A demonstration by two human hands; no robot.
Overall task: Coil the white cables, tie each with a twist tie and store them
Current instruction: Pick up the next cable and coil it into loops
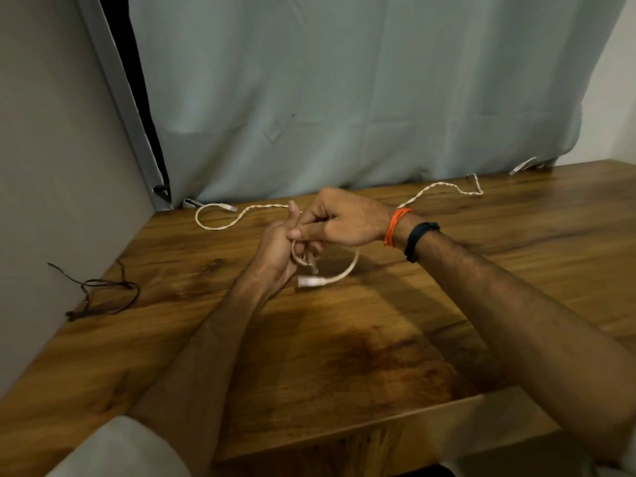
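Note:
My left hand (pixel 275 251) holds a small coil of white cable (pixel 346 271) above the middle of the wooden table (pixel 344 356). One loop bows out to the right and ends in a white plug (pixel 308 281) just below my palm. My right hand (pixel 339 220) comes over from the right and pinches the cable at my left fingers. A second white braided cable (pixel 237 220) lies stretched along the far edge of the table, its plug (pixel 229 208) at the left and its other end near the curtain at the right.
A thin dark brown tie or string (pixel 103 290) lies tangled near the table's left edge by the grey wall. A pale blue-grey curtain (pixel 344 98) hangs along the back. A small white piece (pixel 521 165) sits under the curtain at far right.

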